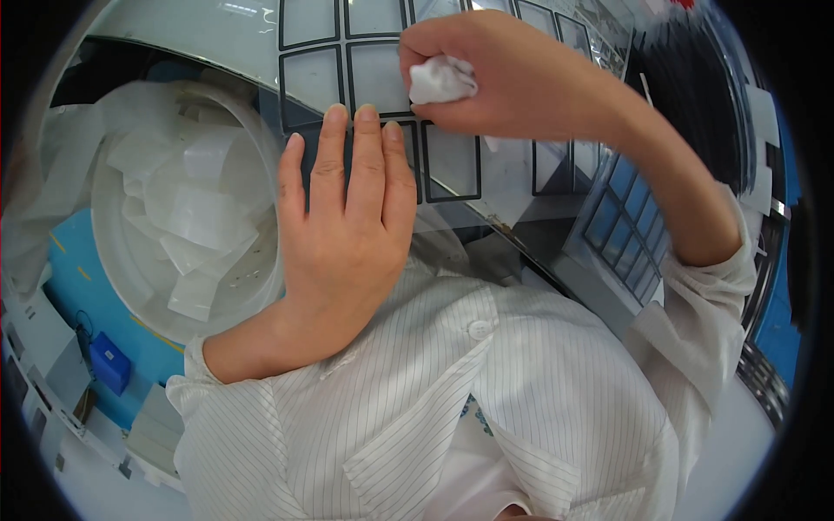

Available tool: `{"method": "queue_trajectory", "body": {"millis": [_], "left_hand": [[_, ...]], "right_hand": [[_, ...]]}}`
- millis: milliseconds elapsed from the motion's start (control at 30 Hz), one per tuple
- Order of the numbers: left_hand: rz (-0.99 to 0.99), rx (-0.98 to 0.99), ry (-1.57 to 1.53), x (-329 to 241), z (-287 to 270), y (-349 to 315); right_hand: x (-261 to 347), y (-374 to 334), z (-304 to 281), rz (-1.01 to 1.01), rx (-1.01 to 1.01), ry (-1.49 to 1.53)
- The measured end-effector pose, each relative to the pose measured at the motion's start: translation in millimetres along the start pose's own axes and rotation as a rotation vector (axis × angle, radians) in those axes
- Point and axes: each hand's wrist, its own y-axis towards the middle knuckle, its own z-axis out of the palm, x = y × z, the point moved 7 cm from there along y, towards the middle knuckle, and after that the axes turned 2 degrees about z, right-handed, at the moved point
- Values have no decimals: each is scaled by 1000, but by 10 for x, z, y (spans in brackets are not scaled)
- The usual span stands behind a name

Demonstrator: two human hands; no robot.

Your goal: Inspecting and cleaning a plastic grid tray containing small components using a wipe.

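Note:
A clear sheet with rows of black rectangular outlines (377, 76) lies on the table in front of me. My left hand (349, 195) rests flat near its close edge, fingers stretched and slightly apart, holding nothing. To the right and a little farther off, my right hand (499, 74) is closed round a crumpled white cloth (443, 80). Part of that cloth pokes out from the fist on its left side, above the outlined sheet. The rest of it is hidden inside the fingers.
On the left stands a large white round bin (106, 217) holding translucent film pieces (195, 165). Another black-gridded panel (627, 227) leans near my right forearm. Beyond it is a stack of dark sheets (695, 104). A blue box (110, 363) sits at lower left.

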Motion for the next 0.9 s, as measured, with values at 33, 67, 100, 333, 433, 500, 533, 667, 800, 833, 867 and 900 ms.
{"method": "queue_trajectory", "body": {"millis": [33,67,100,333,433,500,533,667,800,833,867,900], "left_hand": [[-7,-2,0,12,-3,5],[-1,-9,-14,-4,-10,28],[-2,-7,-20,5,-8,24],[-1,-16,-14,40,8,31],[-9,-8,-15,50,21,35],[-2,-8,-33,49,26,38],[-2,-7,-33,51,25,37],[-6,5,-29,35,44,39],[-36,74,-28,44,32,36],[-37,75,-27,46,33,31],[-36,71,-25,40,38,28],[-35,67,-22,37,42,27]], "right_hand": [[-105,-35,66,-1,6,-5],[-159,-143,89,-160,-123,-193],[-107,-203,115,-330,-244,-374],[-21,-341,225,-480,-298,-497],[3,-406,277,-454,-226,-608],[-65,-451,333,-380,-149,-698],[-54,-464,322,-380,-148,-697],[22,-473,303,-438,-247,-689],[-7,-466,338,-403,-213,-745],[0,-469,316,-405,-212,-745],[7,-480,271,-402,-214,-691],[9,-485,241,-399,-216,-637]]}}
